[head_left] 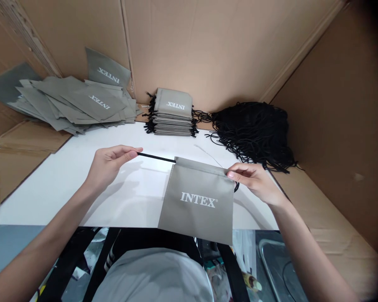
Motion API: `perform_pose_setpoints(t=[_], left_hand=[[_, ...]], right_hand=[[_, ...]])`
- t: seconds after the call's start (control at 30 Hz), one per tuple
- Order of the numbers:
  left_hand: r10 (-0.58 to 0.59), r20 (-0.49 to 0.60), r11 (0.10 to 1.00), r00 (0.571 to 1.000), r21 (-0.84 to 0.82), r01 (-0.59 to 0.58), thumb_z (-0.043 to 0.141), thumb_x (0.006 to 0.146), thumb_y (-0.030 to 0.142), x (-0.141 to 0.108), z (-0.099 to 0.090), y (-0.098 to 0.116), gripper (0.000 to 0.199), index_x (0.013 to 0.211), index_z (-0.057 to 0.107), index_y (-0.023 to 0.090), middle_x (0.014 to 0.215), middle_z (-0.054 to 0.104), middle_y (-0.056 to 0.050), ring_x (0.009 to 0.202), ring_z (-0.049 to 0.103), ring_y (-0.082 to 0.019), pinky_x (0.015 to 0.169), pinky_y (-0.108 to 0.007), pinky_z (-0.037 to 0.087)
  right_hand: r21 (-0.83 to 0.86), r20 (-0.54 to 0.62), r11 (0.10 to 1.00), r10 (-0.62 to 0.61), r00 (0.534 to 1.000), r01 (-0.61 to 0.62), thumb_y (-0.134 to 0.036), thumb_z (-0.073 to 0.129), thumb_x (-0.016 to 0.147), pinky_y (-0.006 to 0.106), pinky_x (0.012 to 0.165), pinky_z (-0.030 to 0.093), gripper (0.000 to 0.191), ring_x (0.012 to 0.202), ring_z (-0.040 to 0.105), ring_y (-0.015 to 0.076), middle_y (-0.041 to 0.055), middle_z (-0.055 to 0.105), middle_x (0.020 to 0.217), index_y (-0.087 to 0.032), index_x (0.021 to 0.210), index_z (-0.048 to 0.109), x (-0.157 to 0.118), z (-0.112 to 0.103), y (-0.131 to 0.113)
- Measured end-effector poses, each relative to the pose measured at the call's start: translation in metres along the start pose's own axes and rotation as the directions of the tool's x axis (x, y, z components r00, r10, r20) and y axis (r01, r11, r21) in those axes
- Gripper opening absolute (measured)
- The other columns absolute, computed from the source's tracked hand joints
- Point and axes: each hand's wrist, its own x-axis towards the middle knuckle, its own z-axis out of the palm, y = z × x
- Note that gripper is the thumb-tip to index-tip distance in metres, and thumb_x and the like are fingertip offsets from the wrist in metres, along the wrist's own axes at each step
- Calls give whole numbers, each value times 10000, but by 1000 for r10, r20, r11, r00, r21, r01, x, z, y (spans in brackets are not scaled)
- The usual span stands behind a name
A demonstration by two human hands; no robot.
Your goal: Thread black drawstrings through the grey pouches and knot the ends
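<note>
Currently, left fingers pinch cord; right fingers, pouch.

Before you, the white table carries a neat stack of grey INTEX drawstring pouches at its far middle. To your far left lies a loose heap of grey INTEX pouches; to your far right, a tangled heap of black cords. Both heaps overhang the table's edges.

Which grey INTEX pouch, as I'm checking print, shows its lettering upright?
The pouch held by the right hand; the left pile and middle stack show theirs upside down where visible.
</note>
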Motion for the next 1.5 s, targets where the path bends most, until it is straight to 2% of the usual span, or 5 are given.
perform_pose_setpoints(t=[0.43, 0.6, 0.77, 1.07, 1.5], left_hand=[[-186, -14, 966, 982, -188, 180, 758, 731, 513, 10, -6, -26, 342, 849, 719, 195, 949, 745, -60, 969, 695, -257, 932, -406, 554], [220, -9, 893, 975, 404, -198, 622, 865, 486, 4, -4, 1, 336, 1064, 721, 234, 1338, 623, -73, 1281, 524, -321, 1052, -467, 443], [544, 386, 596, 745, 447, -667, 526, 947, 445, -2, 26, 51, 292, 1045, 699, 232, 1430, 542, -52, 1383, 399, -288, 1172, -501, 249], [91, 814, 785, 573, 296, -545, 536, 915, 493, 17, 18, 63, 400, 649, 555, 195, 609, 544, 26, 553, 482, -134, 531, -250, 356], [-32, 812, 786, 583, 381, -488, 595, 883, 449, 41, -21, 50, 330, 656, 603, 209, 634, 590, 3, 605, 532, -164, 553, -256, 359]], right_hand=[[88, 55, 996, -27, 998, 22, -433, 734, 819, 245, 561, 345, 301, 587, 461, 110, -7, 571, 624, -160, 705, 678, 6, 12, 0], [121, 15, 992, -40, 999, 38, -424, 742, 812, 240, 539, 326, 300, 569, 435, 99, -14, 559, 614, -151, 706, 677, 10, 29, -11], [174, 85, 980, -111, 990, 94, -424, 739, 817, 246, 549, 344, 289, 581, 460, 106, -9, 580, 641, -148, 751, 686, 17, 54, -35], [307, 109, 948, -128, 986, 89, -400, 776, 782, 253, 578, 422, 279, 606, 546, 127, 5, 658, 695, -169, 914, 692, 18, 69, -50], [295, 385, 906, 178, 906, -303, -431, 775, 760, 222, 563, 456, 312, 561, 582, 98, 32, 697, 666, -126, 751, 709, 9, 44, -27]])
